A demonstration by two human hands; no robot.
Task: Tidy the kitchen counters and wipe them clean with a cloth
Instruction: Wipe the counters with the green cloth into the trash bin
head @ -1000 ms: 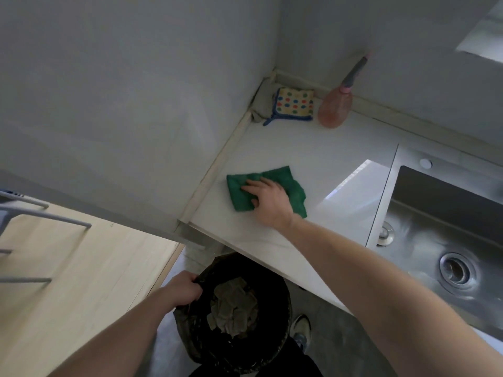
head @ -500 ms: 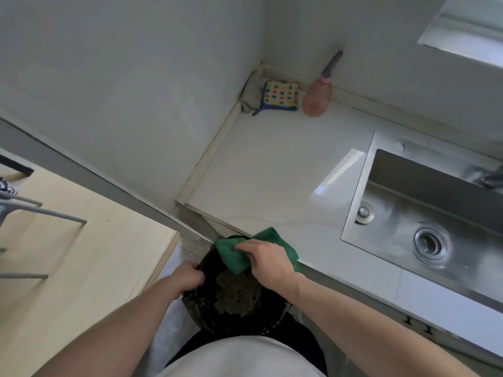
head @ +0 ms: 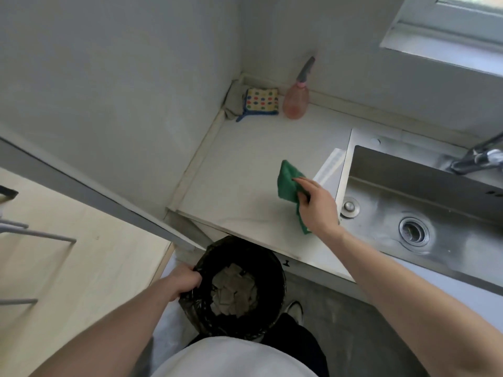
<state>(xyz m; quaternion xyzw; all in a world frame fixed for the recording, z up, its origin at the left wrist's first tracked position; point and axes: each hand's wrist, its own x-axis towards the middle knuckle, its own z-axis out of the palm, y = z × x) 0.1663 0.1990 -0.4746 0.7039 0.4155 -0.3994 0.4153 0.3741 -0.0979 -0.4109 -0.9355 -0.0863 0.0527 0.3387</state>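
Right hand on the green cloth, fingers curled round it, gripping; cloth sits on the white surface just left of the steel sink, part of it trailing down under the palm toward the front edge. Left hand below surface level, fingers hooked over the rim of the black waste bin, gripping it; bin sits below the front edge and has crumpled greyish paper inside. Back corner of the surface: polka-dot sponge cloth against the wall, grey rag bunched just to its left, pink spray bottle upright just to its right. Tap at the sink's far right. Pale wood tabletop on the left.
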